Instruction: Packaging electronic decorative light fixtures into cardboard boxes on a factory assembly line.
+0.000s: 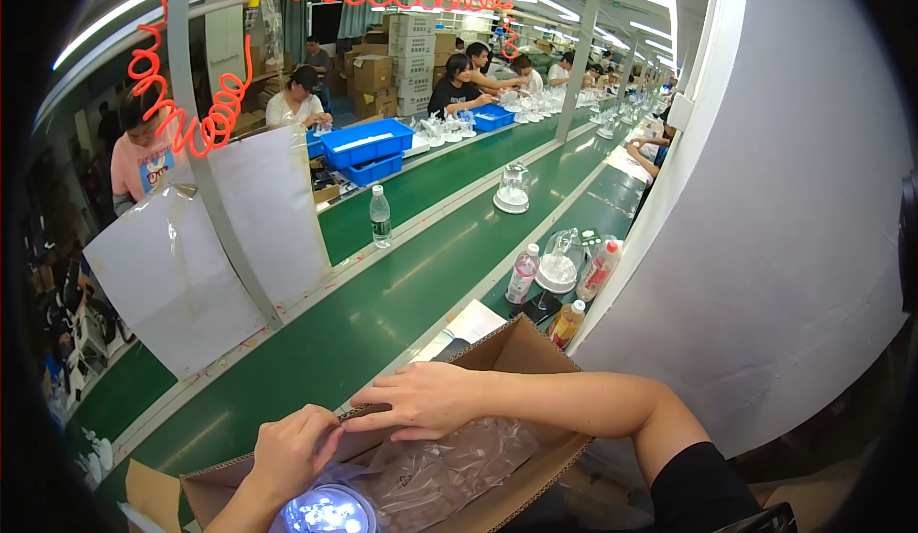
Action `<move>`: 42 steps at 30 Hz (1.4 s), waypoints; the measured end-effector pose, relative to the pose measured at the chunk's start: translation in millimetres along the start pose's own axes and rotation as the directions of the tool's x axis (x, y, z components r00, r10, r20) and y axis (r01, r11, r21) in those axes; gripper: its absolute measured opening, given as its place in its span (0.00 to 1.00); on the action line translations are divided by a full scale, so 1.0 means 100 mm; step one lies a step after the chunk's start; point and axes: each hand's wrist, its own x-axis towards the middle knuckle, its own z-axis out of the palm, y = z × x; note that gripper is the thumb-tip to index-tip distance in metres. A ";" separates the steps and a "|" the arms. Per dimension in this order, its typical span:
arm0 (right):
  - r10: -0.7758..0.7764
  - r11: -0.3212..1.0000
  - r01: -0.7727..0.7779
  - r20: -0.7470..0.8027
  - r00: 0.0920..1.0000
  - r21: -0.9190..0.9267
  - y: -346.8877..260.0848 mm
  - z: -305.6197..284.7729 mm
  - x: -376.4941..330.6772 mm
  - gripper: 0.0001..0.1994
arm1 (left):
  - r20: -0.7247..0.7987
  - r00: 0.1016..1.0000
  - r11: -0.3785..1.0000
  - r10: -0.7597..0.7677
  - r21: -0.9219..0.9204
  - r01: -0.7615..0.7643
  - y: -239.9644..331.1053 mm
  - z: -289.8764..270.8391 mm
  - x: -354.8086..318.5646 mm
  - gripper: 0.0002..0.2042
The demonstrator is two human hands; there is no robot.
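Low in the view, an open cardboard box (531, 347) stands before me, with clear plastic bags (445, 476) inside. A round lamp (328, 511) glows bluish white at the box's near left. My left hand (287, 452) is above the lamp, its thumb and fingers pinched together; what lies between them, if anything, is too small to tell. From the right, my right forearm crosses over the box. My right hand (416, 401) reaches to the box's far edge, fingers apart and palm down, its fingertips close to the left hand's pinch.
Beyond runs a green conveyor belt (421, 275) with a clear-domed white piece (512, 194). A water bottle (381, 217) stands on its far side. Drink bottles (523, 273) and another domed piece (559, 263) sit past the box. A white wall (736, 227) rises at right. Several people work farther off.
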 end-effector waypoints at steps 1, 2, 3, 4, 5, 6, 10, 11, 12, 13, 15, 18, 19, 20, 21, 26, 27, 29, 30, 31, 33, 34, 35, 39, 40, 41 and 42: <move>0.021 0.999 -0.022 0.045 0.999 0.033 0.00 -0.01 0.00 0.33 | 0.003 1.000 1.000 -0.001 0.002 0.001 0.00 0.01 0.00 0.09; 0.040 0.997 -0.046 0.091 0.995 0.066 0.00 -0.02 0.00 0.34 | 0.005 1.000 1.000 -0.003 0.000 0.003 -0.01 0.02 0.01 0.09; 0.040 0.997 -0.046 0.090 0.995 0.064 0.00 -0.02 0.00 0.34 | 0.000 1.000 1.000 -0.002 0.003 0.002 0.00 0.01 0.00 0.09; 0.021 0.999 -0.022 0.048 0.999 0.033 0.00 -0.01 0.00 0.33 | -0.006 1.000 1.000 -0.001 0.006 0.001 0.00 0.01 0.00 0.09; 0.000 1.000 0.000 0.006 1.000 0.002 0.00 -0.01 0.00 0.33 | -0.007 1.000 1.000 0.001 0.006 -0.001 0.01 0.00 -0.01 0.09; 0.001 1.000 -0.001 0.005 1.000 0.004 0.00 0.00 -0.01 0.33 | -0.004 1.000 1.000 0.003 0.005 -0.003 0.00 0.00 0.00 0.09; 0.012 1.000 -0.012 0.025 1.000 -0.002 0.01 -0.02 0.00 0.33 | -0.001 1.000 1.000 -0.005 -0.006 0.005 0.01 0.00 0.01 0.09; 0.011 1.000 -0.010 0.027 1.000 -0.002 0.01 -0.02 0.00 0.33 | -0.001 1.000 1.000 -0.005 -0.007 0.005 0.00 0.00 0.02 0.09; 0.011 1.000 -0.011 0.028 1.000 -0.001 0.01 -0.02 0.00 0.33 | 0.003 1.000 1.000 -0.003 -0.010 0.003 -0.01 0.00 0.01 0.09; 0.014 1.000 -0.014 0.032 0.999 -0.007 0.00 -0.02 -0.01 0.34 | 0.008 1.000 1.000 -0.001 -0.013 0.002 -0.01 0.00 0.01 0.08; 0.017 1.000 -0.017 0.036 0.999 -0.013 0.00 -0.02 -0.01 0.34 | 0.008 1.000 1.000 -0.005 -0.014 0.005 0.00 -0.01 0.01 0.08; 0.015 1.000 -0.014 0.035 0.999 -0.014 -0.01 -0.02 -0.01 0.34 | 0.009 1.000 1.000 -0.006 -0.015 0.006 0.01 -0.01 0.01 0.08; 0.011 1.000 -0.011 0.031 0.999 -0.015 -0.01 -0.02 -0.01 0.34 | 0.010 1.000 1.000 -0.003 -0.015 0.003 0.00 -0.01 0.01 0.08; 0.008 1.000 -0.008 0.027 1.000 -0.016 -0.01 -0.02 -0.01 0.34 | 0.010 1.000 1.000 -0.003 -0.015 0.003 0.01 -0.01 0.00 0.08; 0.008 1.000 -0.008 0.027 1.000 -0.016 -0.01 -0.01 -0.01 0.34 | 0.009 1.000 1.000 -0.005 -0.014 0.005 0.01 -0.01 0.00 0.08; 0.003 1.000 -0.003 0.011 1.000 -0.018 0.00 0.01 -0.01 0.35 | 0.016 1.000 1.000 -0.004 -0.010 0.005 0.01 -0.01 0.00 0.08; 0.003 1.000 -0.002 0.012 1.000 -0.017 0.00 0.01 -0.01 0.35 | 0.019 1.000 1.000 -0.009 -0.010 0.009 0.02 -0.02 0.00 0.08; 0.006 1.000 -0.006 0.012 1.000 -0.013 0.00 -0.01 -0.01 0.35 | 0.022 1.000 1.000 -0.014 -0.009 0.015 0.01 -0.02 0.01 0.08; 0.007 1.000 -0.006 0.013 1.000 -0.012 0.00 -0.01 -0.01 0.35 | 0.015 1.000 1.000 -0.004 -0.011 0.004 0.01 -0.01 0.01 0.08; 0.014 1.000 -0.013 0.025 1.000 -0.014 -0.01 -0.01 -0.01 0.35 | 0.008 1.000 1.000 0.006 -0.013 -0.006 0.00 -0.01 0.01 0.08; 0.022 1.000 -0.021 0.039 0.999 -0.015 -0.01 -0.02 -0.01 0.35 | 0.008 1.000 1.000 0.005 -0.015 -0.005 0.01 -0.01 0.01 0.09; 0.022 1.000 -0.022 0.043 0.999 -0.009 0.00 -0.02 0.00 0.35 | 0.007 1.000 1.000 0.004 -0.016 -0.003 0.01 -0.01 0.01 0.09; 0.022 1.000 -0.022 0.048 0.999 -0.003 0.00 -0.02 0.00 0.34 | 0.007 1.000 1.000 0.003 -0.017 -0.003 0.00 -0.01 0.02 0.09; 0.023 1.000 -0.023 0.048 0.999 -0.010 0.00 -0.02 0.00 0.34 | -0.017 1.000 1.000 0.013 -0.013 -0.013 -0.02 0.02 0.01 0.08; 0.017 1.000 -0.017 0.038 0.999 -0.001 0.00 -0.02 0.00 0.34 | -0.038 0.999 1.000 0.019 -0.007 -0.019 -0.02 0.03 0.01 0.07; 0.011 1.000 -0.012 0.028 1.000 0.008 0.01 -0.02 0.00 0.34 | -0.038 0.999 1.000 0.018 -0.007 -0.018 -0.02 0.02 0.01 0.07; 0.012 1.000 -0.012 0.028 1.000 0.008 0.01 -0.01 0.00 0.34 | -0.035 0.999 1.000 0.022 -0.004 -0.022 -0.01 0.02 0.02 0.07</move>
